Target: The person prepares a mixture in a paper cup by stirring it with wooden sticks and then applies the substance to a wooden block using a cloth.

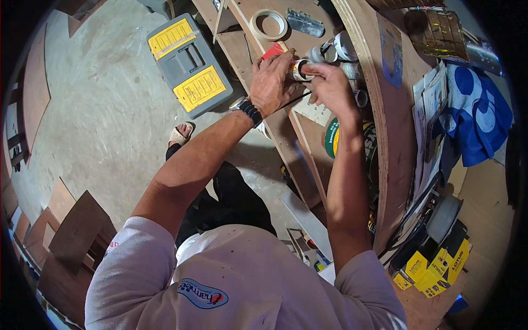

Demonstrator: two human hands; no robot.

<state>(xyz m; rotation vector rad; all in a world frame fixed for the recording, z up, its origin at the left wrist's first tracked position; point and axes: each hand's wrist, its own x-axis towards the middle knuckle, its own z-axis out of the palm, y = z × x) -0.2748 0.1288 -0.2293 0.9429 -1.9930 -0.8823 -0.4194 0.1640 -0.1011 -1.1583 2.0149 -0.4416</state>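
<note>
I am looking down on both hands working at a long brown plywood shelf board [300, 33], and I am placing everything against that board. My left hand [270, 81] is wrapping closed around a small cylindrical tube with a dark band and pale label [297, 70], which is lying across the board near its middle, while my right hand [329, 85] is pinching the tube's right end with curled fingers. A black beaded wristband [252, 113] is sitting on the left wrist, just off the board's left edge. Further up the board a roll of cream masking tape [268, 25] is lying flat, well apart from the hands, and a small red block [272, 51] is touching the top of the left hand. White sealant cartridges [341, 49] are crowding the board's right side, just beside the right hand, so room is tight there. Left of the board, a grey and yellow plastic toolbox [190, 65] is resting on the bare concrete floor [104, 110], where open space is spreading wide.
</note>
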